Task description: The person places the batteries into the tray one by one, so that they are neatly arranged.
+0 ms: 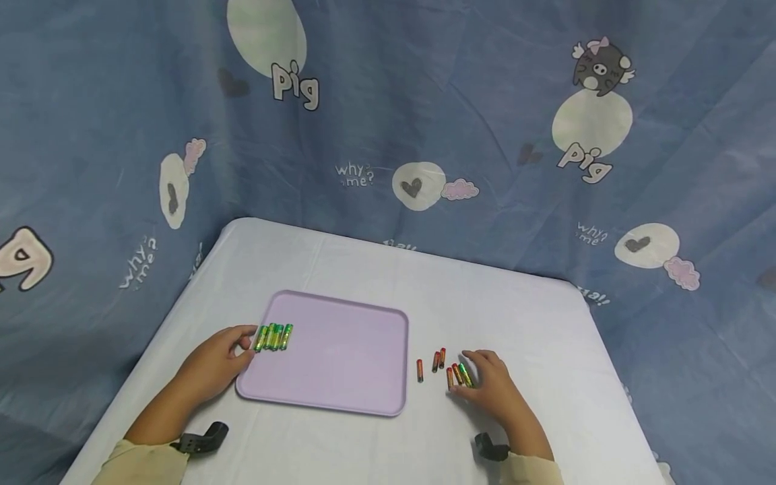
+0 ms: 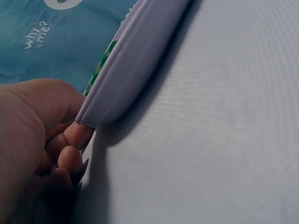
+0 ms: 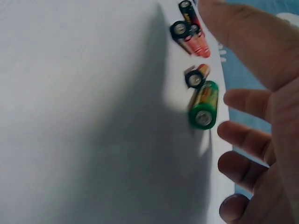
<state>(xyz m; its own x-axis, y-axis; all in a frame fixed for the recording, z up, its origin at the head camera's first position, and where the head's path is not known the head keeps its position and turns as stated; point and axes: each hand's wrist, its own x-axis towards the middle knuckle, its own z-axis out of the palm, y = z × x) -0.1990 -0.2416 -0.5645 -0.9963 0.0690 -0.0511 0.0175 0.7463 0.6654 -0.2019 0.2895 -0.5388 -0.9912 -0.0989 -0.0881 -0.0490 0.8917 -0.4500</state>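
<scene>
A lilac tray lies on the white-covered table, with several green batteries in a row along its left side. My left hand is at the tray's left edge. In the left wrist view the thumb goes over the tray's rim and the other fingers curl below it, pinching the edge; the thumb tip is hidden. Right of the tray, my right hand spreads thumb and fingers around a green battery and red batteries. The right wrist view shows a gap between the fingers and the green battery.
More red batteries stand or lie between the tray and my right hand, one red battery nearest the tray. A blue printed curtain hangs behind the table. Dark bands are on both wrists.
</scene>
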